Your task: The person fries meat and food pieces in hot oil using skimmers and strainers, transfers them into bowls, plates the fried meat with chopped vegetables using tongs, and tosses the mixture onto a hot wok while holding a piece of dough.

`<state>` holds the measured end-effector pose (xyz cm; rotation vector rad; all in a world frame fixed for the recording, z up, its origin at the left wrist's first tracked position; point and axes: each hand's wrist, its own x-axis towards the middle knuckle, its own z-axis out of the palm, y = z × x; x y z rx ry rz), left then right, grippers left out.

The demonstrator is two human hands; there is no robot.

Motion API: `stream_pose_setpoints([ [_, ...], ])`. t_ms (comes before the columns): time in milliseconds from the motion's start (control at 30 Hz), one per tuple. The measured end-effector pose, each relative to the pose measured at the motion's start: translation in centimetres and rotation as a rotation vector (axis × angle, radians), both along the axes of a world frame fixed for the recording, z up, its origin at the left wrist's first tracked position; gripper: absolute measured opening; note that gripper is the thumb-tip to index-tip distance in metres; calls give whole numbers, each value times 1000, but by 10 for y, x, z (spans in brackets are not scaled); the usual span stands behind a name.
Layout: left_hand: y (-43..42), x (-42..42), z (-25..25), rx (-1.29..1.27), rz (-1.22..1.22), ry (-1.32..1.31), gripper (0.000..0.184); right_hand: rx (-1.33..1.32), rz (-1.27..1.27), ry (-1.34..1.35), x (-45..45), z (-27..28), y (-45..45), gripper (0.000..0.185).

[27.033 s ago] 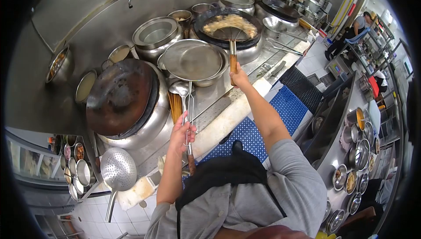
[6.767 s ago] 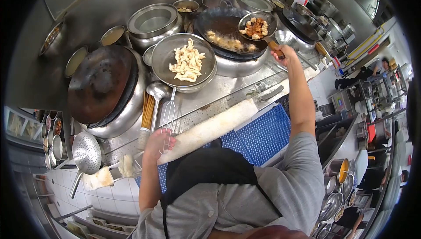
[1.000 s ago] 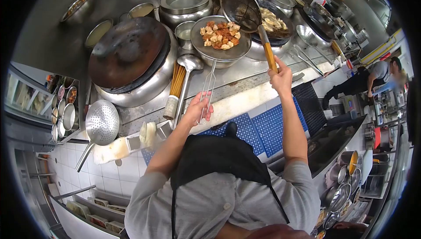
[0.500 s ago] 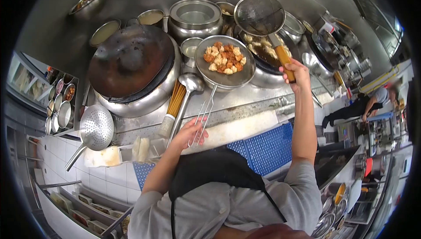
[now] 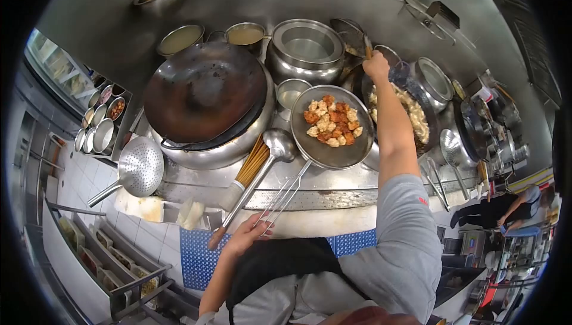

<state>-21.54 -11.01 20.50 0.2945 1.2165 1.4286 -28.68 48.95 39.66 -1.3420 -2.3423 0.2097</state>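
Head view shows the right hand (image 5: 375,67) with its fingers wrapped tight around the wooden end of a skimmer (image 5: 353,35). Half a second ago the skimmer was held up over the hot wok (image 5: 434,123); now it is stretched out toward the back, near the big pot (image 5: 308,46). What is under it cannot be made out well, as its bowl is partly hidden and looks small from here, but it may be held over a back pot.

By the left hand (image 5: 245,235), the wire handle of a flat strainer (image 5: 322,153) is held, with the fingers loosely curled around it. That hold has been kept the same.

On the strainer, brown and white food pieces (image 5: 333,121) are piled. They are left just as they were a moment ago, so that batch seems to be out of the oil. In the wok, under the right arm, pale pieces (image 5: 410,107) are seen in the oil, so that part looks unfinished.

Farther out, a ladle (image 5: 280,145) and a bundle of sticks (image 5: 252,165) are set beside the strainer. At the far right, another person (image 5: 511,210) is seen bent over.
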Motion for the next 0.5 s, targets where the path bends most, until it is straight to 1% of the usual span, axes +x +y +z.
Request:
stream_pose_setpoints([
  [33, -3, 1, -1, -1, 22, 11, 57, 12, 33, -29, 3, 2, -15, 59],
  [100, -7, 2, -5, 1, 17, 25, 57, 28, 74, 106, 17, 2, -42, 60],
  [167, -6, -6, -4, 3, -35, 44, 57, 68, 31, 209, 44, 3, -48, 59],
  [233, -2, -13, -3, -4, -85, 57, 56, 50, 17, 348, 84, 9, -78, 59],
  [300, 4, -25, -6, 18, -169, 128, 58, -5, -65, 383, 128, 31, -134, 60],
  [367, 10, -35, -6, 35, -238, 195, 59, -7, -57, 427, 174, 13, -133, 59],
  [400, 12, -38, 0, 59, -261, 222, 59, -44, -124, 455, 194, 25, -163, 58],
  [433, 13, -42, -1, 64, -282, 253, 59, -76, -126, 481, 216, 16, -162, 59],
  [500, 13, -50, -6, 76, -318, 315, 59, -138, -251, 483, 251, 6, -165, 60],
])
